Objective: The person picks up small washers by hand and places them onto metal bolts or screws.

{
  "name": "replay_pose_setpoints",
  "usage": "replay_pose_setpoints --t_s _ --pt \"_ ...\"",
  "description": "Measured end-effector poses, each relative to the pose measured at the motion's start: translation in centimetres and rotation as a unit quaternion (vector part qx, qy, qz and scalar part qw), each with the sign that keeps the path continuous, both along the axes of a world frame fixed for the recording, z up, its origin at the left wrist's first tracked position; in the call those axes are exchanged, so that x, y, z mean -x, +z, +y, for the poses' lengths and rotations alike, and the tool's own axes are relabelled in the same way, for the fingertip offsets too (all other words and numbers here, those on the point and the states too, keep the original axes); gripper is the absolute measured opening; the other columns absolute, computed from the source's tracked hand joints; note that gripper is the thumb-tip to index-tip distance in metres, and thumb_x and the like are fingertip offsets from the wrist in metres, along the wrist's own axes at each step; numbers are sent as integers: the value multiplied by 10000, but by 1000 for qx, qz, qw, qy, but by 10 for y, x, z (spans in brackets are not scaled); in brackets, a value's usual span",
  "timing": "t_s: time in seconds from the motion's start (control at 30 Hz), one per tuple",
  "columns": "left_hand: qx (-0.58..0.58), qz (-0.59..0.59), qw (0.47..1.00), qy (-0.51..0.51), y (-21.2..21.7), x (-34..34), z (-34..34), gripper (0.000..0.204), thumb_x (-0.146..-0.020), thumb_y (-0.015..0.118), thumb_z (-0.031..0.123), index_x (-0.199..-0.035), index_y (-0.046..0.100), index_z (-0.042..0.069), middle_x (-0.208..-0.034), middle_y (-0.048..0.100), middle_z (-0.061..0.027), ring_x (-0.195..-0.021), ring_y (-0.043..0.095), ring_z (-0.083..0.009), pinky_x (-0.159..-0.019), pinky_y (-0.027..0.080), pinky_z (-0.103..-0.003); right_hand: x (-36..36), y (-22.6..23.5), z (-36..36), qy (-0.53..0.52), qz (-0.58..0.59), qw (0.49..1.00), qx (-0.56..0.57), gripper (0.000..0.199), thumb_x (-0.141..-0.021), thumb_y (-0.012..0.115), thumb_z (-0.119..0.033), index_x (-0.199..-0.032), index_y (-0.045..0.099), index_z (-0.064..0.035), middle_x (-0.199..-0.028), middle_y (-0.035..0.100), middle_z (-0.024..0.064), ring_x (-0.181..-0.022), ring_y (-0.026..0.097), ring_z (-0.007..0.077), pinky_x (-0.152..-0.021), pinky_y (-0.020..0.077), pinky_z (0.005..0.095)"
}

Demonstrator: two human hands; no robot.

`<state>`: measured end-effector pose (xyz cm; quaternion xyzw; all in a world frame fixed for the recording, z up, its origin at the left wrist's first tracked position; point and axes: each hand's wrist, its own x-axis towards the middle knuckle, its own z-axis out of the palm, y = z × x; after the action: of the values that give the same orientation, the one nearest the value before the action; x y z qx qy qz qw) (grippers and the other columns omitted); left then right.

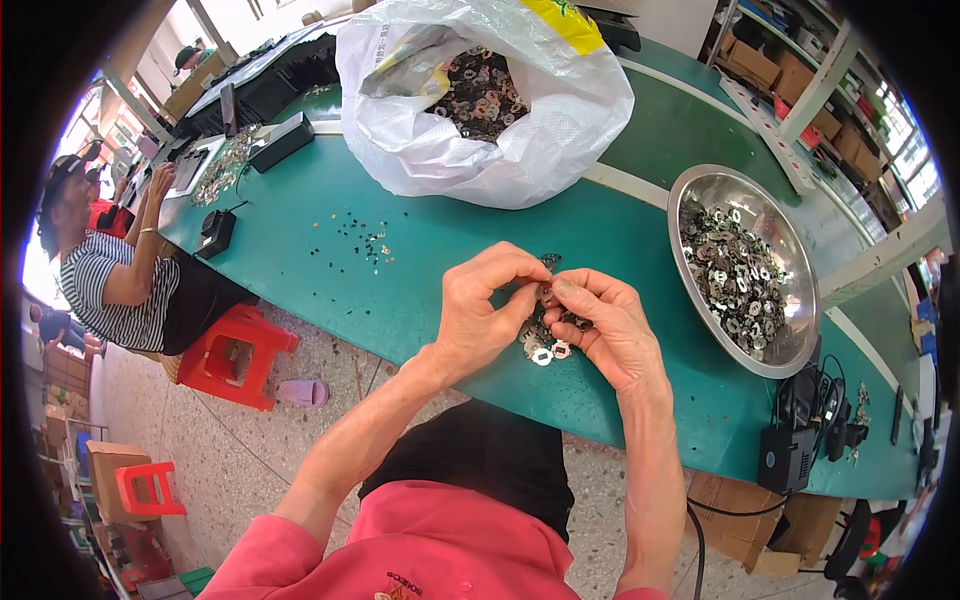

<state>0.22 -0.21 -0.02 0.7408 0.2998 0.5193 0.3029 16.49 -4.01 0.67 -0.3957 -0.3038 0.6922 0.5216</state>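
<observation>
My left hand (490,298) and my right hand (606,322) meet over the near part of the green table, fingertips pinched together on a small metal piece (545,293). Both hands are closed, and the fingers partly cover the piece. Under and between them lies a small pile of flat metal pieces with cut-out centres (543,355), some shiny and some dark. To the right, a steel bowl (690,270) tilts toward me, filled with similar metal pieces (735,285). Beyond my hands, a white woven sack (400,150) stands with its mouth rolled back, showing more metal pieces (482,95) inside.
Tiny black and copper-coloured bits (365,240) are scattered on the green table (300,190). A small black box (216,232) sits at left. A black power unit with cables (787,458) lies at the right edge. Another person (120,250) works at left near a red stool (237,357).
</observation>
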Motion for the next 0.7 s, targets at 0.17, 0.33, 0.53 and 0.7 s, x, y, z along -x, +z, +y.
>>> replay_pose_setpoints --t_s 0.17,0.33,0.53,0.7 --pt "-4 18 1000 13 0 0 -1 152 -725 625 -106 -839 646 -8 -797 635 -73 -709 598 -145 -632 477 -254 0 0 -1 -4 -26 1000 3 171 -837 690 -150 -915 639 -6 -819 628 38 -703 617 97 -623 546 214" --pt "8 -2 1000 14 2 -1 0 157 -745 610 -97 -871 640 -8 -798 632 -78 -707 619 -155 -625 491 -264 1 1 -1 -26 -6 1000 1 85 -857 653 -93 -887 628 -17 -786 624 31 -681 610 82 -572 524 184" --pt "51 -10 998 -19 0 3 0 142 -767 625 -61 -897 647 -10 -777 633 -70 -711 616 -146 -640 485 -261 0 1 -1 -30 -6 999 -24 130 -842 676 -112 -918 637 -14 -833 626 41 -698 620 90 -632 545 203" --pt "17 -23 999 -16 1 3 -2 140 -764 646 -43 -900 651 -7 -766 634 -63 -702 614 -139 -636 477 -261 1 2 -2 -28 -10 999 -41 136 -829 686 -93 -931 639 -16 -842 625 42 -704 623 89 -645 546 204"
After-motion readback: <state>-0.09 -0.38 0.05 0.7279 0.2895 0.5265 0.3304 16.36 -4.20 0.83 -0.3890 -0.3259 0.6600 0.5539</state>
